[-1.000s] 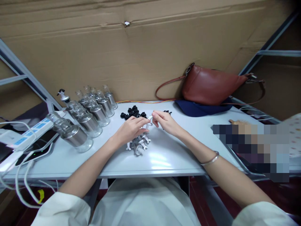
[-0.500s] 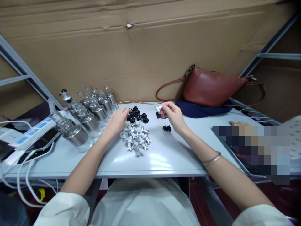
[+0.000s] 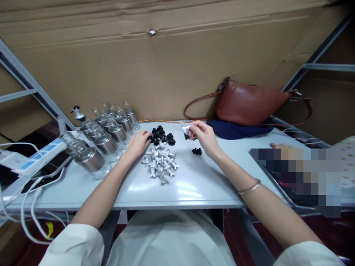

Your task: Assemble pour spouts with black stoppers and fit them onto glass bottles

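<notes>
My right hand (image 3: pixel 205 137) pinches a silver pourer spout (image 3: pixel 186 129), its flared end turned left, above the table. Beneath it lie some small black parts (image 3: pixel 189 136), partly hidden by the fingers, and a cluster of tiny black caps (image 3: pixel 196 151). My left hand (image 3: pixel 138 144) has its fingers closed at the left edge of a group of black stoppers (image 3: pixel 162 135), on one black stopper (image 3: pixel 150 138). Nearer to me is a loose pile of silver pourer spouts (image 3: pixel 161 162).
Several glass bottles with metal sleeves (image 3: pixel 90 159) stand on the left; one behind them wears a pourer (image 3: pixel 78 113). A power strip (image 3: pixel 41 157) with white cables borders them. At the back right, a brown bag (image 3: pixel 246 103) rests on dark blue cloth (image 3: pixel 240 130). Cardboard (image 3: pixel 172 70) walls the back.
My left hand has drawn slightly left and toward me, and its fingers have come down at the stoppers' edge. My right hand still holds the spout, shifted very slightly left.
</notes>
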`<state>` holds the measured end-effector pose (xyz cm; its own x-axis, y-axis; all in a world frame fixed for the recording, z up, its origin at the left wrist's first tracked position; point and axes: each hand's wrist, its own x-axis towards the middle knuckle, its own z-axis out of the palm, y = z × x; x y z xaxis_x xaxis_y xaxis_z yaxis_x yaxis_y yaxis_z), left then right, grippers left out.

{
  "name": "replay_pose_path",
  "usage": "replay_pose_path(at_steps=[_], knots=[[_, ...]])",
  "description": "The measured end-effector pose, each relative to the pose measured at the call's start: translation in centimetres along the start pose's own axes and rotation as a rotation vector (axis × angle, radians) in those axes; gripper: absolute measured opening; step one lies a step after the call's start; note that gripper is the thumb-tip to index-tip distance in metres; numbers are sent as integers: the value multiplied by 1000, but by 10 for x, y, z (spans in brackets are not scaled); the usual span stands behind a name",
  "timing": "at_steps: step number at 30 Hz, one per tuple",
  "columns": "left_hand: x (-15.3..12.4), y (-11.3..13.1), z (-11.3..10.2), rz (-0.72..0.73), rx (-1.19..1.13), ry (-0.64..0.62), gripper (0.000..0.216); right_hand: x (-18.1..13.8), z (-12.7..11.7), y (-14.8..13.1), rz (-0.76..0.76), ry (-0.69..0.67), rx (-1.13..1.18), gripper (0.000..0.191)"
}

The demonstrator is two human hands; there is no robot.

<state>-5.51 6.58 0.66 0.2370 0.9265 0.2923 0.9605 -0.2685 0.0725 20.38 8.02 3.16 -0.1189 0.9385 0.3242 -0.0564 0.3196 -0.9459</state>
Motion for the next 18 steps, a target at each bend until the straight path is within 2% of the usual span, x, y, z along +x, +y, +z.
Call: replay_pose_path(at_steps=[6, 18], knots=[[5, -1, 9, 18, -42, 69, 18, 0, 0, 1, -10, -15, -12, 28], [3, -1, 1, -28, -8, 107, 16, -1, 0, -1, -19, -22, -30, 33]])
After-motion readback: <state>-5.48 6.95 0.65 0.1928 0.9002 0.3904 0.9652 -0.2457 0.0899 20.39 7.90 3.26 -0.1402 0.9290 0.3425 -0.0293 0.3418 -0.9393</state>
